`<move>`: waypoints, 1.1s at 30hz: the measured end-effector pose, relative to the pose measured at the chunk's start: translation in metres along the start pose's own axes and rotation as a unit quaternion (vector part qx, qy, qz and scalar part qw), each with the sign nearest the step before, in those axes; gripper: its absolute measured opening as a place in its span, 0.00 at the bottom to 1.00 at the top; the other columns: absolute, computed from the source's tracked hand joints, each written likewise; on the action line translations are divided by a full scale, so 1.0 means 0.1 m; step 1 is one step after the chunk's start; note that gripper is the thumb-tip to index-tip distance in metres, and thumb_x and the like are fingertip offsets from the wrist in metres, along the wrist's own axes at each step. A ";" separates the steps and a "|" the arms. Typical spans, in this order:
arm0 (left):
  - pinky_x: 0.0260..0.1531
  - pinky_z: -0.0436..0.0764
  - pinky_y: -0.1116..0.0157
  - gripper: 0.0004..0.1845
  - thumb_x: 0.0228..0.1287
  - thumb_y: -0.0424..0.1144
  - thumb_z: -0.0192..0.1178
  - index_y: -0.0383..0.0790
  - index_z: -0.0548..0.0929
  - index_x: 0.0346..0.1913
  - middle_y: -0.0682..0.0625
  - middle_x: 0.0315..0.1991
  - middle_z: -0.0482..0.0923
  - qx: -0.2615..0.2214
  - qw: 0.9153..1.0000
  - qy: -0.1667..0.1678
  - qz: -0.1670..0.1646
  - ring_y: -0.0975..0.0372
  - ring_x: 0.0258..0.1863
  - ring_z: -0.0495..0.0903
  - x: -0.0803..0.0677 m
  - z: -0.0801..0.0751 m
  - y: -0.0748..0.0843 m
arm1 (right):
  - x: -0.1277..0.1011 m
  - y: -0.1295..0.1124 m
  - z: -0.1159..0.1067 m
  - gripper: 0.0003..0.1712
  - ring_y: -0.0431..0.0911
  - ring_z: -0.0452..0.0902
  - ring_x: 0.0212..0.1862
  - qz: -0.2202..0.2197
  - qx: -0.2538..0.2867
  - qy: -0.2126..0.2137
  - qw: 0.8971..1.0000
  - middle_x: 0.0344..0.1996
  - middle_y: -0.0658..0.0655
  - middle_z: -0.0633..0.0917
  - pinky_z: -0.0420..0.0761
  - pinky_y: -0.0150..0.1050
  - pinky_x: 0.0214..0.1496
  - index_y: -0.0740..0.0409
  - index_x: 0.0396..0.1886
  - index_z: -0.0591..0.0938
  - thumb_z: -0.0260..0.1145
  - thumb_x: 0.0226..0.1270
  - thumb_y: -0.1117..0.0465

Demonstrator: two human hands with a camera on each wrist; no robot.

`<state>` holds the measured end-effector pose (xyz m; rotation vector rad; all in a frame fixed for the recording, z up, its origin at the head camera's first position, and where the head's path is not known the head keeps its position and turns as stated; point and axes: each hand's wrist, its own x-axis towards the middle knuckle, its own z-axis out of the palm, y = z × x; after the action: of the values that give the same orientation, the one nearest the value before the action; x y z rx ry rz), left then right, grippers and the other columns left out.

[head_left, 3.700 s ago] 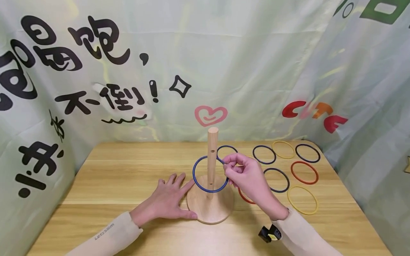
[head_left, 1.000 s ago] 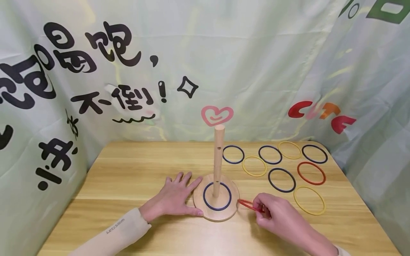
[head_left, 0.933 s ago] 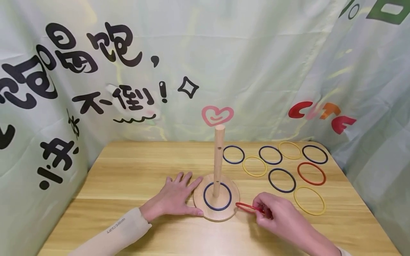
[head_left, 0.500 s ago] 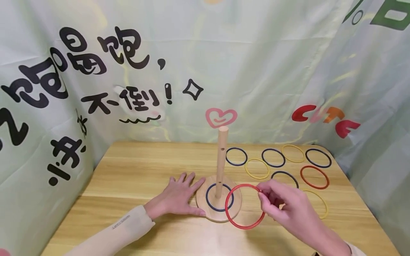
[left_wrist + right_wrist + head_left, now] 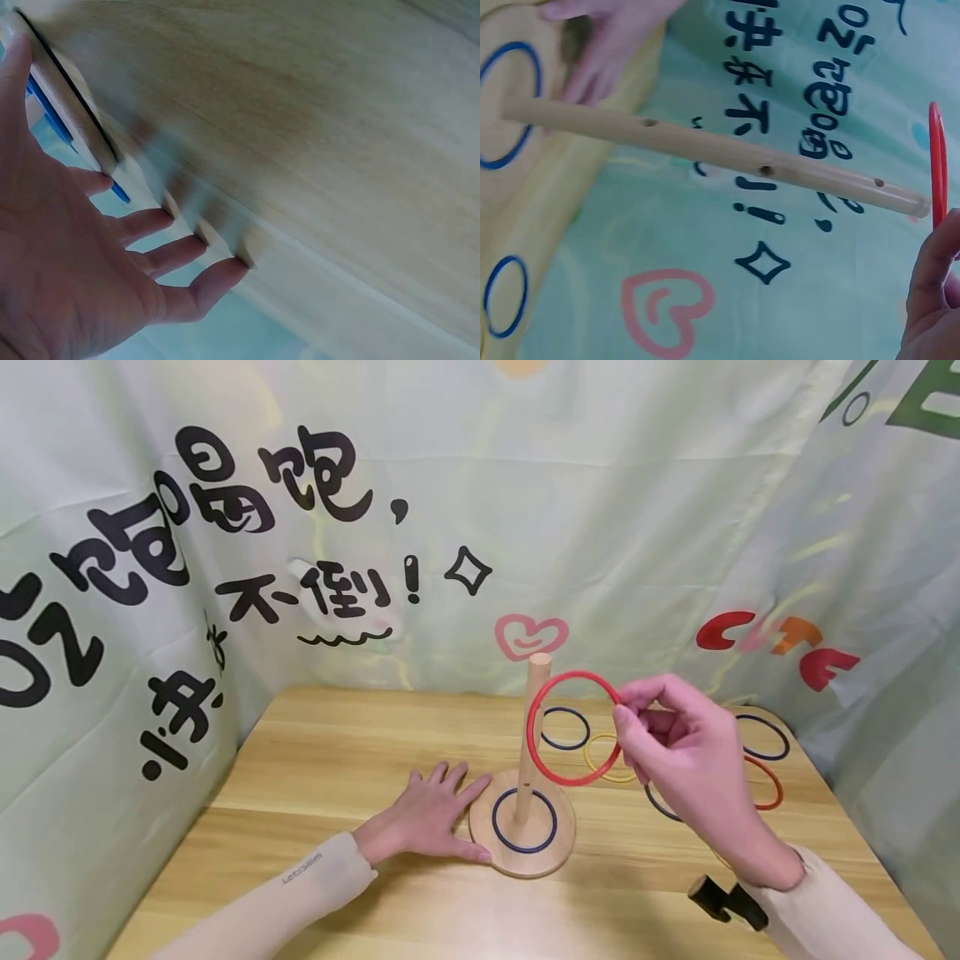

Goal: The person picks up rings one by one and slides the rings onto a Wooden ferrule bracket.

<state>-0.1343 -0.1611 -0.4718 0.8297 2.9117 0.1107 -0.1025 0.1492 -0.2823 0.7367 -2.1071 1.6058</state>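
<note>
A wooden peg (image 5: 529,735) stands on a round wooden base (image 5: 558,853) with a blue ring (image 5: 524,821) lying round its foot. My right hand (image 5: 678,743) pinches a red ring (image 5: 573,727) in the air, level with the peg's top and just right of it. In the right wrist view the red ring (image 5: 937,165) shows edge-on beside the tip of the peg (image 5: 705,148). My left hand (image 5: 423,816) lies flat on the table with straight fingers touching the base's left edge; the left wrist view shows the left hand (image 5: 82,247) spread by the base (image 5: 67,112).
Several loose rings lie on the wooden table (image 5: 337,760) at the back right: a blue one (image 5: 565,728), a yellow one (image 5: 600,758), a red one (image 5: 765,781), a dark one (image 5: 765,737). Printed cloth (image 5: 375,527) walls in the table on three sides.
My right hand has lifted the red ring from the table beside the base up to the height of the peg's top. The left hand has stayed flat against the base.
</note>
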 end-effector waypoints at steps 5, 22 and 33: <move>0.54 0.67 0.27 0.65 0.45 0.91 0.44 0.58 0.50 0.84 0.36 0.79 0.55 0.006 1.000 -0.005 0.000 0.35 0.73 0.62 0.02 -0.01 0.00 | 0.22 -0.06 0.11 0.10 0.45 0.73 0.16 0.005 0.027 0.011 1.000 0.26 0.58 0.81 0.73 0.35 0.16 0.63 0.48 0.84 0.67 0.69 0.73; 0.57 0.66 0.29 0.65 0.45 0.92 0.44 0.59 0.50 0.84 0.36 0.80 0.54 0.011 1.000 -0.022 -0.009 0.35 0.75 0.60 0.01 -0.05 0.00 | 0.24 0.40 0.36 0.10 0.52 0.75 0.16 0.102 -0.031 -0.058 0.993 0.30 0.57 0.79 0.75 0.39 0.18 0.51 0.47 0.83 0.63 0.71 0.68; 0.56 0.67 0.30 0.66 0.45 0.92 0.44 0.59 0.49 0.84 0.36 0.80 0.54 0.016 1.000 -0.023 -0.005 0.35 0.75 0.60 0.00 -0.03 0.00 | -0.11 0.90 0.48 0.13 0.50 0.76 0.19 0.168 -0.060 -0.121 0.977 0.30 0.58 0.79 0.77 0.39 0.20 0.52 0.46 0.82 0.61 0.67 0.71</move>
<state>-0.1347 -0.1609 -0.4691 0.8103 2.8822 0.0431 -0.1491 0.1237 -0.3696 0.5823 -2.5952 1.5999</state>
